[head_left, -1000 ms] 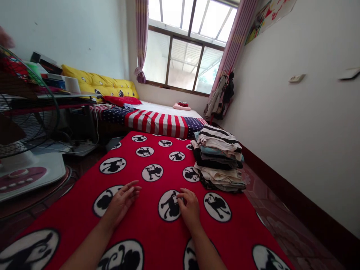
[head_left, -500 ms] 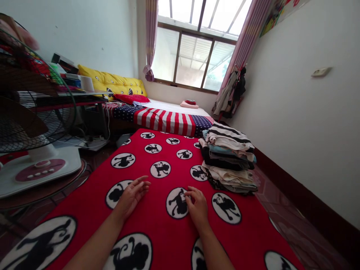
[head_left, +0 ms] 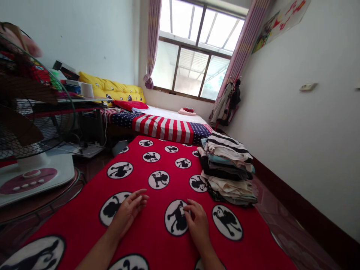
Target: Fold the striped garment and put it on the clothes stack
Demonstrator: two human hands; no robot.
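Note:
My left hand (head_left: 129, 210) is over the red blanket (head_left: 157, 240), palm turned inward, its fingers loosely curved and apart with nothing in them. To the right, my right hand (head_left: 197, 220) is also above the blanket, near a white circle with a black monkey figure. Its fingers bend gently and hold nothing; whether either hand touches the cloth I cannot tell. A stack of folded clothes (head_left: 226, 170) stands on the blanket's right side, beyond my right hand, with a black-and-white striped garment (head_left: 230, 143) on top.
At the left a fan (head_left: 36, 168) stands on a round stool, near a cluttered desk (head_left: 92, 100). A bed (head_left: 168, 127) with a flag-patterned cover lies beyond, under the window (head_left: 191, 71). Clothes (head_left: 225, 101) hang by the right curtain. A wall (head_left: 295, 131) bounds the right side.
The view has tilted up slightly, so the hands, blanket and stack sit lower in the picture. Both hands keep nearly the same pose.

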